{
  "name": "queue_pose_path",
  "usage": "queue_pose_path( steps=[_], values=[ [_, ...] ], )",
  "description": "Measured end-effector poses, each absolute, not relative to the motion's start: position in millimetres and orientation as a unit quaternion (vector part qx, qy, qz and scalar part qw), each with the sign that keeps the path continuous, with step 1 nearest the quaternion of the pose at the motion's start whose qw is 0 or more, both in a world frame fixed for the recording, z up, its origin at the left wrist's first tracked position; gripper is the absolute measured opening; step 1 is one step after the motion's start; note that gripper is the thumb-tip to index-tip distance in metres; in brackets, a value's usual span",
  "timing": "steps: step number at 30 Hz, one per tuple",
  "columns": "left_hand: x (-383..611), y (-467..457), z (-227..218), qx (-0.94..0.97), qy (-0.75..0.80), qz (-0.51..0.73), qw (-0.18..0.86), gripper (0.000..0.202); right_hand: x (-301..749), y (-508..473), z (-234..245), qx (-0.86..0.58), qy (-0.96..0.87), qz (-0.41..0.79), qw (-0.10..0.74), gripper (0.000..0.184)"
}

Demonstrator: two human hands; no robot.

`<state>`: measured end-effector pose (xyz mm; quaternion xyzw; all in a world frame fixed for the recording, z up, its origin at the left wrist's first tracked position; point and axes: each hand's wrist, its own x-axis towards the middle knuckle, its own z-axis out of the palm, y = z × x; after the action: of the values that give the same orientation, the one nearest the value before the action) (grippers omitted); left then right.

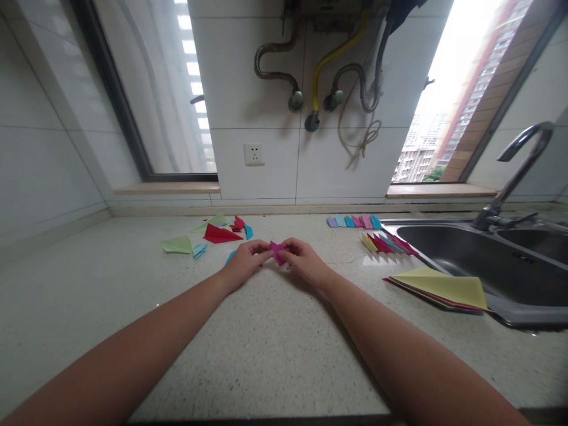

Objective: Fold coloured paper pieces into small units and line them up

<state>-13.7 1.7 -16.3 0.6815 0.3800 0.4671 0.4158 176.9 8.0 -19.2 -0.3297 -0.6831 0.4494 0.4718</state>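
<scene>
Between both hands is a small piece of folded magenta paper (277, 253), held just above the speckled countertop (266, 343). My left hand (247, 260) pinches its left side with thumb and fingers. On the opposite side, my right hand (306, 260) grips it, thumb in front. Part of a blue paper piece (230, 257) peeks out beside my left hand. Further left lie a red folded paper plane (222, 234), a pale green folded paper (177, 245) and a small light blue folded piece (199, 251). The underside of the magenta paper is hidden.
To the right, a row of small folded papers (354, 222) sits near the wall, with another row (388, 244) in front. Paper planes stacked under a yellow one (439, 284) lie beside the steel sink (444, 260). A faucet (510, 177) rises behind it.
</scene>
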Motion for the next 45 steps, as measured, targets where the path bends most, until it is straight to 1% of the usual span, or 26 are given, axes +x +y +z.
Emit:
queue_pose_path(
  steps=[5,12,18,22,28,31,36,41,45],
  values=[
    [-11,-3,-14,0.691,0.377,0.449,0.423,0.03,176,6,-19,-0.316,-0.685,0.465,0.463,0.029],
    [-10,0,-15,0.694,0.391,0.452,0.402,0.028,178,6,-19,-0.352,-0.721,0.412,0.431,0.031],
    [-10,-4,-11,0.717,0.369,0.439,0.396,0.027,178,4,-19,-0.342,-0.71,0.453,0.418,0.032],
    [-9,-2,-14,0.716,0.376,0.443,0.387,0.025,179,4,-19,-0.35,-0.724,0.44,0.399,0.032],
    [-4,1,-21,0.686,0.392,0.431,0.436,0.025,182,3,-18,-0.351,-0.744,0.431,0.371,0.029],
    [-3,1,-22,0.684,0.39,0.437,0.435,0.027,182,-1,-14,-0.346,-0.75,0.435,0.359,0.028],
    [-4,4,-23,0.673,0.39,0.451,0.438,0.03,182,-3,-9,-0.332,-0.76,0.427,0.359,0.027],
    [-3,4,-25,0.664,0.406,0.447,0.441,0.029,185,1,-9,-0.325,-0.781,0.409,0.341,0.027],
    [-6,7,-25,0.657,0.418,0.47,0.416,0.031,184,5,-14,-0.342,-0.751,0.428,0.368,0.027]
  ],
)
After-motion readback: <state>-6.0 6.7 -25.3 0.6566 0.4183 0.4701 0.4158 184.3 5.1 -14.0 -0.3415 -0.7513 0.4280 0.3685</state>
